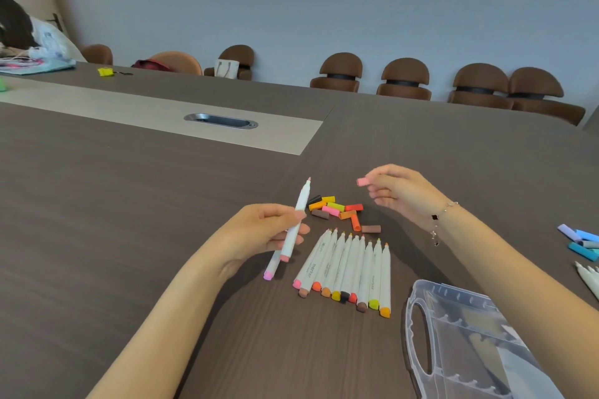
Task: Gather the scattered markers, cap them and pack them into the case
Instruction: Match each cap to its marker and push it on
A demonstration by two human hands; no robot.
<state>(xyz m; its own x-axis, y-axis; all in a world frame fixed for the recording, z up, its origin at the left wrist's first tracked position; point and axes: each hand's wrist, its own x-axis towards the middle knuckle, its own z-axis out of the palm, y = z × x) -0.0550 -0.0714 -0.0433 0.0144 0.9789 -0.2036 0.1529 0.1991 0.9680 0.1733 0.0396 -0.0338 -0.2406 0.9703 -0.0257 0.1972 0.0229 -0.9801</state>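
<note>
Left hand (269,230): its fingers were curled round two white markers held above the desk; one marker (296,220) pointed up and away with its pale pink tip bare, the second marker (272,266) lay lower in the grip with a pink cap at its near end.
Right hand (398,188): raised above the desk, its fingers pinched a small pink cap (362,182), held apart from the bare tip of the upper marker.
Row of markers (346,269): white-barrelled, lying side by side on the desk between the two forearms, tips uncapped and pointing away, coloured end caps toward the person.
Loose caps (340,212): a small heap of yellow, orange, pink, red, brown and black caps on the desk just beyond the row's tips.
Case (460,340): clear plastic with a handle, lying open on the desk at lower right, near the row.
Right edge: blue and lilac caps (580,241) and a few more white markers (588,278), well apart from the row.
Desk (129,204): dark brown wood grain with a pale centre strip.
Background: brown chairs (405,79) along the wall.
</note>
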